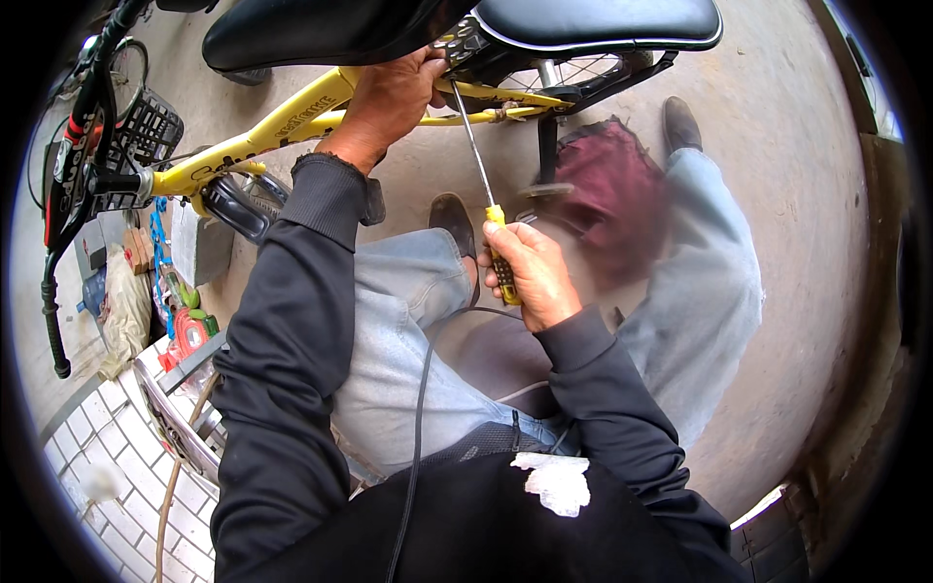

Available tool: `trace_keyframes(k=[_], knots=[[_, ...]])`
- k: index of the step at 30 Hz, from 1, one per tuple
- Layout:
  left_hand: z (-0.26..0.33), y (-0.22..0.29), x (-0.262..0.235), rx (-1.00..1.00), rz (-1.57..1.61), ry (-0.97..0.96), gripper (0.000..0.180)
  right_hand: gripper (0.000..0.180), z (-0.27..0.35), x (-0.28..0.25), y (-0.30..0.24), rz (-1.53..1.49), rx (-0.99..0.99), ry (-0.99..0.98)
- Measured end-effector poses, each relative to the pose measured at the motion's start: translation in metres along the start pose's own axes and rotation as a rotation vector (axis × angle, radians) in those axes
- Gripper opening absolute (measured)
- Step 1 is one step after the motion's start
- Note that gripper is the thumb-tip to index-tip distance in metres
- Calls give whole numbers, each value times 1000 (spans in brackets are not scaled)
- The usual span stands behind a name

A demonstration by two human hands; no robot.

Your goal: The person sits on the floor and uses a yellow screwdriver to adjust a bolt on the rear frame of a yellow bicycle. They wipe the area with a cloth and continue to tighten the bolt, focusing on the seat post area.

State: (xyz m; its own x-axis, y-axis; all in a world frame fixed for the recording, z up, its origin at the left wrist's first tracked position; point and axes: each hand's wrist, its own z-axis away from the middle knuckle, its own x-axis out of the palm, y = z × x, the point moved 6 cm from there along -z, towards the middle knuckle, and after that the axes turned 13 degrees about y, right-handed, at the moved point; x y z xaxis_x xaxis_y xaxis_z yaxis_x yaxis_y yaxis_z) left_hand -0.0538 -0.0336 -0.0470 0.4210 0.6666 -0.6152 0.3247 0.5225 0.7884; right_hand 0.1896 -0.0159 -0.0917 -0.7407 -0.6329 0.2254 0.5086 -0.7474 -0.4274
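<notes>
My right hand (530, 267) is closed around the yellow-and-black handle of a long screwdriver (476, 151). Its metal shaft points up and away from me, and the tip meets the rear part of a yellow bicycle frame (292, 117) near the sprocket (465, 44). Over the frame reaches my left hand (394, 102), with its fingers curled together beside the sprocket and the screwdriver tip. What those fingers grip is hidden. Above them are a black saddle (321, 34) and a padded black rear seat (603, 21).
A dark red cloth (612, 185) lies on the concrete floor between my feet, near a pedal (549, 190). Left stand the handlebar (73, 194), a black basket (146, 131) and a grey block (201, 243). A dark cord (421, 418) hangs down my front.
</notes>
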Motion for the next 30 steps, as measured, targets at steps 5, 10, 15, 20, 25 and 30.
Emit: trace_keyframes(k=[5, 10, 15, 20, 25, 30], knots=[[0, 3, 0, 49, -36, -25, 20, 25, -2, 0, 1, -1, -7, -3], [-3, -1, 2, 75, -69, -35, 21, 29, -4, 0, 3, 14, -24, -1], [-4, -3, 4, 52, -73, -48, 22, 30, -6, 0, 3, 25, -29, 0], [-3, -8, 2, -21, -78, -127, 26, 25, -6, -1, 2, 18, -8, 13], [-5, -12, 0, -34, -113, -156, 26, 26, -7, -1, 2, 20, -21, -1], [-1, -4, 1, 22, -58, -111, 21, 26, -8, -3, 2, 18, -19, 10]])
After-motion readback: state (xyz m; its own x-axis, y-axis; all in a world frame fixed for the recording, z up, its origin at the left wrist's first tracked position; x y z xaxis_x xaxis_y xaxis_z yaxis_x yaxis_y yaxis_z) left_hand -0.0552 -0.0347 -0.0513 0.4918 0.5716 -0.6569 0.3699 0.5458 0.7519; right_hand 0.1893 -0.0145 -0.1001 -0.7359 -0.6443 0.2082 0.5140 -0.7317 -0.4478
